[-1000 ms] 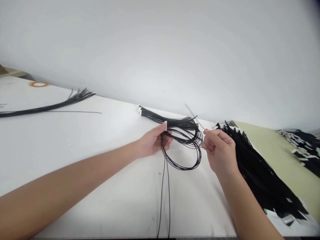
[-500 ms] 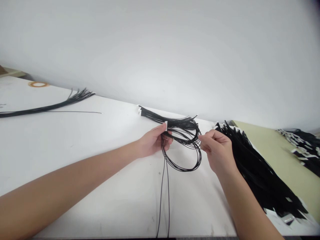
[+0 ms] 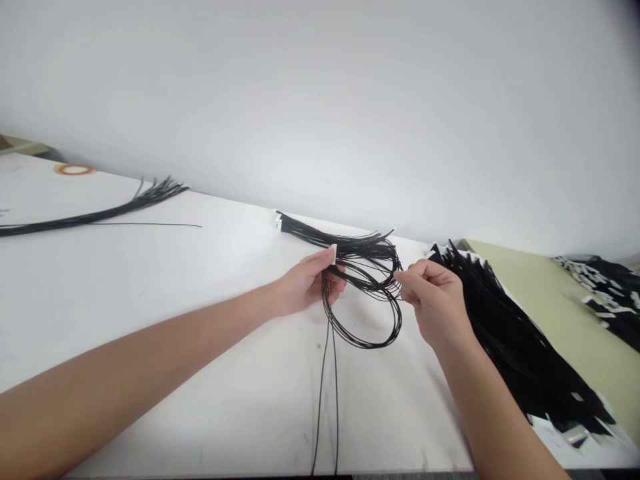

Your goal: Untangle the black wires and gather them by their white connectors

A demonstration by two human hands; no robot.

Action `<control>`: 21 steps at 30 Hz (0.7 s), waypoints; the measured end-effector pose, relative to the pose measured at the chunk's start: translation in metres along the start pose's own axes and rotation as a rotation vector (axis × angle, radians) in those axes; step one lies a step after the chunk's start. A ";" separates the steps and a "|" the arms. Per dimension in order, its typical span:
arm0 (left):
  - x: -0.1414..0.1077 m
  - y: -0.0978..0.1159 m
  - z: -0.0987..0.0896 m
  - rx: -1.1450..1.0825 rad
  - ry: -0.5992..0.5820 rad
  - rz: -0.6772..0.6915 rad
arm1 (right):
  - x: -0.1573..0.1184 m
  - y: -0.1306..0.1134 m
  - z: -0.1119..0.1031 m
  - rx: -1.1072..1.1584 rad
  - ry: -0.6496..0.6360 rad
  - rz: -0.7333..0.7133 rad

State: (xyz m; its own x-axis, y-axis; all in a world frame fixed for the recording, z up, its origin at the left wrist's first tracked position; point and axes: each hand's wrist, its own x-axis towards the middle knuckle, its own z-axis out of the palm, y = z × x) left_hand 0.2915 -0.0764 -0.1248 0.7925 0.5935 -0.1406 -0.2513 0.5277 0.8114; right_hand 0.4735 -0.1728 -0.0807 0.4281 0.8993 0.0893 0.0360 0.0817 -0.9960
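Observation:
Near the middle of the white table, my left hand (image 3: 313,283) grips a looped black cable (image 3: 373,345) by its white connector (image 3: 333,254), thumb on top. Two thin strands of it hang down toward the table's front edge. Behind the loops lies a bundle of black cables (image 3: 310,233) with white ends, partly overlapped by them in view. At the right side of the loops my right hand (image 3: 433,297) is closed, thumb and index finger pinched together. Whatever sits between those fingertips is too small to make out.
A large pile of black cables (image 3: 520,353) with white tags lies right of my right hand. Farther right, more black cables (image 3: 607,290) rest on a pale green surface (image 3: 545,293). At the left are a long cable bundle (image 3: 100,215) and an orange-brown tape ring (image 3: 75,165). A white wall (image 3: 320,100) stands behind.
The loops hang slightly lower than before, and my right hand has shifted a touch to the left. My left hand keeps its grip on the cable.

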 end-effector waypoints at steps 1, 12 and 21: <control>0.000 0.000 0.000 0.006 -0.003 0.006 | 0.000 0.000 0.000 0.000 -0.003 0.006; -0.001 0.000 0.003 0.065 -0.007 0.036 | 0.001 0.004 -0.002 -0.414 0.016 -0.270; -0.003 0.000 0.003 0.142 -0.117 0.042 | 0.003 0.018 0.002 -1.131 -0.013 -1.218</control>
State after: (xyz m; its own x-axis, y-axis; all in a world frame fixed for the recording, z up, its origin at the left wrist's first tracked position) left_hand 0.2912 -0.0802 -0.1228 0.8441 0.5344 -0.0444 -0.2114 0.4077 0.8883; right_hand 0.4738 -0.1675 -0.0985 -0.3470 0.5504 0.7594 0.9180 0.3652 0.1548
